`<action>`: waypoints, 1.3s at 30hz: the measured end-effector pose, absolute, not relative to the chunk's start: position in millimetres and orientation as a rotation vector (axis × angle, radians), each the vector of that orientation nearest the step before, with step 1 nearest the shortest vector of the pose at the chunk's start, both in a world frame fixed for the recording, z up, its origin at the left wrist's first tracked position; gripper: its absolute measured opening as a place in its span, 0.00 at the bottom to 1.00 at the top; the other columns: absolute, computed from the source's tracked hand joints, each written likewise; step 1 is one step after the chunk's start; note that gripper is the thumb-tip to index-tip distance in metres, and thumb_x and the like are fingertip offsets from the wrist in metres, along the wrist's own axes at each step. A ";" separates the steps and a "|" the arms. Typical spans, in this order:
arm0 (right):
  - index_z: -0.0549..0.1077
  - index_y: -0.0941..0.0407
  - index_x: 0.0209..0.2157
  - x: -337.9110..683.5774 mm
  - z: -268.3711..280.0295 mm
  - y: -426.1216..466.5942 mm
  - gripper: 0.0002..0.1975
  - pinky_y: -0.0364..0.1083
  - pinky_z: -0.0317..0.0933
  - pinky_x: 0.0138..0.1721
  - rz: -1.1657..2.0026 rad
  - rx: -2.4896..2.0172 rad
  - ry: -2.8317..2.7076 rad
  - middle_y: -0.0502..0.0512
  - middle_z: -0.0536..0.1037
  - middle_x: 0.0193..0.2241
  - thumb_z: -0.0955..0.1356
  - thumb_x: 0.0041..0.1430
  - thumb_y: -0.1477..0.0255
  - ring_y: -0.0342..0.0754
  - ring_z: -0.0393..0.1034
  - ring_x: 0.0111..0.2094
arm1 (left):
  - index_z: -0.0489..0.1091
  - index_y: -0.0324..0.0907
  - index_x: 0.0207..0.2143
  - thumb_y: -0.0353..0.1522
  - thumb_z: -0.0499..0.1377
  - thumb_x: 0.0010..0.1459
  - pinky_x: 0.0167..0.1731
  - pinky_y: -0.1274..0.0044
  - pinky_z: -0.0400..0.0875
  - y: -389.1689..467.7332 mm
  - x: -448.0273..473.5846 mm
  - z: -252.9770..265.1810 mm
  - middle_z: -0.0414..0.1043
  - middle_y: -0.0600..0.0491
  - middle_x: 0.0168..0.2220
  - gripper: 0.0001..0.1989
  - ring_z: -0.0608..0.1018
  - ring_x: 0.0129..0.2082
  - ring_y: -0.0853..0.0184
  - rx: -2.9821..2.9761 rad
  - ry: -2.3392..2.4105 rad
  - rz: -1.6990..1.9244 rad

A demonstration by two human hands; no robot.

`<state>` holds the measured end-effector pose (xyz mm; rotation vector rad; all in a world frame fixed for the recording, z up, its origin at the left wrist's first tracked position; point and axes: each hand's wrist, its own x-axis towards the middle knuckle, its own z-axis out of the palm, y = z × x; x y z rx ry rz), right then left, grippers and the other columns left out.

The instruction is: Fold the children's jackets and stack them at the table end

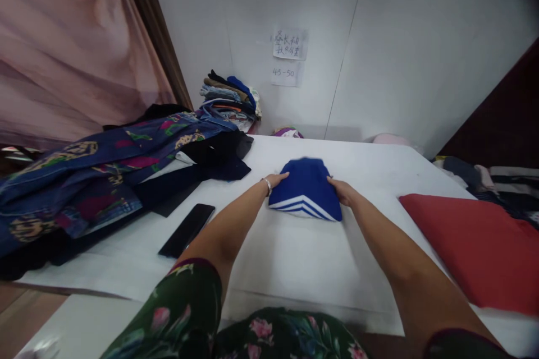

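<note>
A folded blue garment (305, 182) with white chevron stripes along its near edge is in the middle of the table. My left hand (276, 181), with a bracelet at the wrist, grips its left side. On the opposite side my right hand (342, 190) grips the garment's edge, thumb on top. The fingers of both hands are partly hidden by the cloth. I cannot tell whether the garment rests fully on the table or is slightly lifted.
Left of my arm lies a black phone (187, 230). Beyond it a patterned denim garment (122, 151) overlaps dark clothes (219, 162). A stack of folded clothes (229, 98) stands near the wall. A red folded garment (471, 241) lies at right on the white table (303, 269).
</note>
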<state>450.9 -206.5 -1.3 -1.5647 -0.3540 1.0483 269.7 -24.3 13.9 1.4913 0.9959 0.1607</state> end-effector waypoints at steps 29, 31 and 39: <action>0.59 0.59 0.61 432.6 -48.8 -247.1 0.37 0.56 0.58 0.56 0.222 -2.185 -0.775 0.65 0.68 0.56 0.65 0.55 0.54 0.60 0.63 0.56 | 0.60 0.34 0.58 0.49 0.57 0.55 0.52 0.68 0.62 -49.2 230.6 -18.3 0.66 0.36 0.56 0.36 0.68 0.57 0.52 1.980 1.296 0.390; 0.57 0.58 0.62 433.5 -45.8 -242.7 0.40 0.55 0.58 0.55 0.277 -2.179 -0.687 0.64 0.69 0.55 0.67 0.52 0.54 0.59 0.64 0.55 | 0.63 0.34 0.56 0.49 0.60 0.52 0.49 0.69 0.66 -49.4 236.3 -15.4 0.68 0.35 0.54 0.36 0.71 0.54 0.51 1.927 1.292 0.345; 0.50 0.54 0.65 393.4 -54.4 -271.7 0.44 0.53 0.70 0.44 0.649 -1.773 -0.525 0.60 0.75 0.46 0.71 0.49 0.63 0.55 0.74 0.42 | 0.72 0.37 0.45 0.41 0.64 0.51 0.41 0.75 0.71 -63.4 213.2 -8.0 0.77 0.45 0.44 0.22 0.78 0.44 0.58 1.824 1.131 0.274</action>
